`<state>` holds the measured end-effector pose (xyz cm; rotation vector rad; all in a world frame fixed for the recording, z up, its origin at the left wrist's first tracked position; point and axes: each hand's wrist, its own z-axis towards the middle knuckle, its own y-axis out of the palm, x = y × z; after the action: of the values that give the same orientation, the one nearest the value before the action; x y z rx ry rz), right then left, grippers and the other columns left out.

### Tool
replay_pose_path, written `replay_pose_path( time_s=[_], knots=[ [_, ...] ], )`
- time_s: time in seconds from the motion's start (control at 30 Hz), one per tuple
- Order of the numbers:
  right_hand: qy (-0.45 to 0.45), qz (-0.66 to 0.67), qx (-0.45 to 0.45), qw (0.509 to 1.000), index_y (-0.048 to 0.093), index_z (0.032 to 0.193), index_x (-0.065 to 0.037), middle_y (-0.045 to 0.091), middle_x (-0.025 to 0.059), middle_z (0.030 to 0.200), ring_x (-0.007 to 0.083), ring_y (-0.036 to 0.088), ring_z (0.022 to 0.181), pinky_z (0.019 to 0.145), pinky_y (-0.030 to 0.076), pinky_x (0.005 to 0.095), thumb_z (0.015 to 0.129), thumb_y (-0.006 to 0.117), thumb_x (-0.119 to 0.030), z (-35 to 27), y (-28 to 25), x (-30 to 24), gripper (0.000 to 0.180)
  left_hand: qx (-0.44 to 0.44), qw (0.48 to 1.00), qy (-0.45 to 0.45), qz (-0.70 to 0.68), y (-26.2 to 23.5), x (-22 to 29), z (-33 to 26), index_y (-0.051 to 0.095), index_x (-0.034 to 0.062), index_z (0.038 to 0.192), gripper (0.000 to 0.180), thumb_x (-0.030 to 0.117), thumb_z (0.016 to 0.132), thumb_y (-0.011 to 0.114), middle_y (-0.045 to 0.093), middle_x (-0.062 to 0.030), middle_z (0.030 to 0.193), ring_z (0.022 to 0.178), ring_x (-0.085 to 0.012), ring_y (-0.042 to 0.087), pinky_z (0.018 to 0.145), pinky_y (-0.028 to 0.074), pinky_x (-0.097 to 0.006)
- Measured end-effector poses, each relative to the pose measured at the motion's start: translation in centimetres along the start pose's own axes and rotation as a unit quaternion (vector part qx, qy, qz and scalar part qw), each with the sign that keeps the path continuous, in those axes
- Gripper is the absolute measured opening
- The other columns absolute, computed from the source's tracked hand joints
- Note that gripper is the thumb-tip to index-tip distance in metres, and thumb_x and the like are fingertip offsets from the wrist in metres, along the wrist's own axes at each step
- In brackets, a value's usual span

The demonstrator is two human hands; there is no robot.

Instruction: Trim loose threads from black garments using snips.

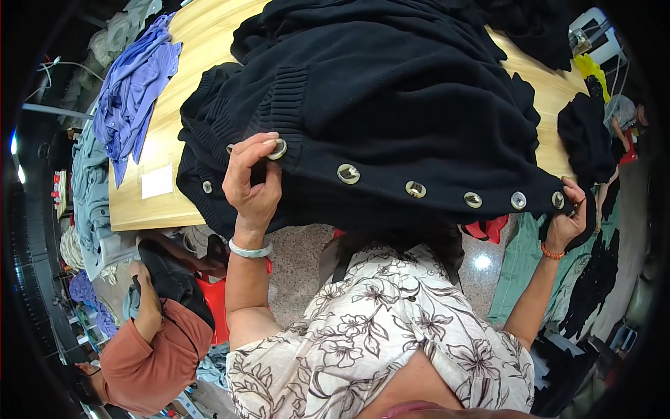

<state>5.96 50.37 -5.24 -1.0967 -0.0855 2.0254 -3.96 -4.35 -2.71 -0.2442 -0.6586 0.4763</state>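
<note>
A black knitted cardigan (412, 119) lies bunched over the near edge of the table, its button band pulled out in a line between my hands. Several large shiny buttons run along this band, among them a button (415, 189) near the middle. My left hand (252, 178) pinches the band by the button at its left end, close to the ribbed hem. At the far right end, my right hand (569, 216) grips the band's corner beside the last button, its fingers partly behind the cloth. Another button shows on the dark knit left of my left hand.
The pale wooden table (143, 213) carries a purple garment (136, 91), a white paper square (157, 181) and more black knitwear (590, 136) at the right. Left of me a person in a rust-coloured top (157, 356) sits close by. Green cloth (516, 265) hangs at my right.
</note>
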Motion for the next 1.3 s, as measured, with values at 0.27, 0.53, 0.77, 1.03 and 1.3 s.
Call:
replay_pose_path(
  time_s=[0.27,0.53,0.77,1.03,1.3],
  knots=[
    [0.025,0.007,-0.073,0.997,0.070,0.102,0.003,0.073,0.0116,0.113,0.0184,0.066,0.108,0.099,0.049,0.0294,0.078,0.050,0.014,12.0,3.4,-2.8,0.034,0.076,0.989,-0.127,-0.031,-3.0,-3.3,6.6,0.061,-0.0023,0.117,0.032,-0.016,0.092,0.046,0.069,-0.0107,0.110,0.098,-0.0170,0.067,0.089,0.052,-0.025],
    [0.286,0.364,-0.263,0.847,0.067,0.088,-0.014,0.048,-0.0109,0.060,-0.0027,0.035,0.042,0.039,0.025,0.0146,0.093,0.077,-0.023,18.5,6.0,-5.8,0.014,0.045,0.765,-0.376,-0.520,-7.5,-7.2,8.5,0.059,-0.0019,0.129,0.032,0.010,0.100,0.054,0.067,-0.0159,0.127,0.114,-0.0268,0.067,0.101,0.052,-0.044],
    [0.389,0.273,-0.259,0.841,0.056,0.084,-0.015,0.040,-0.0128,0.059,-0.0026,0.029,0.044,0.040,0.020,0.0188,0.097,0.072,-0.030,13.3,8.3,-0.6,0.025,-0.019,0.766,-0.474,-0.434,-7.7,-5.9,3.6,0.054,-0.0020,0.135,0.035,0.010,0.102,0.055,0.068,-0.0124,0.123,0.106,-0.0217,0.068,0.092,0.055,-0.038],
    [0.404,0.252,-0.245,0.845,0.063,0.097,-0.012,0.044,-0.0139,0.063,-0.0032,0.032,0.043,0.040,0.021,0.0168,0.096,0.073,-0.025,11.4,8.2,0.5,0.016,-0.044,0.802,-0.477,-0.357,-7.2,-5.5,4.0,0.055,-0.0005,0.131,0.030,0.009,0.103,0.056,0.069,-0.0084,0.114,0.093,-0.0131,0.068,0.077,0.053,-0.023],
    [0.379,0.210,-0.241,0.868,0.066,0.094,-0.011,0.042,-0.0137,0.060,-0.0024,0.030,0.045,0.042,0.021,0.0190,0.094,0.075,-0.027,11.9,9.3,-0.5,0.018,-0.025,0.818,-0.489,-0.301,-6.2,-3.9,5.0,0.059,0.0034,0.124,0.023,0.011,0.102,0.059,0.069,-0.0018,0.102,0.078,-0.0062,0.066,0.067,0.050,-0.019]
  ],
)
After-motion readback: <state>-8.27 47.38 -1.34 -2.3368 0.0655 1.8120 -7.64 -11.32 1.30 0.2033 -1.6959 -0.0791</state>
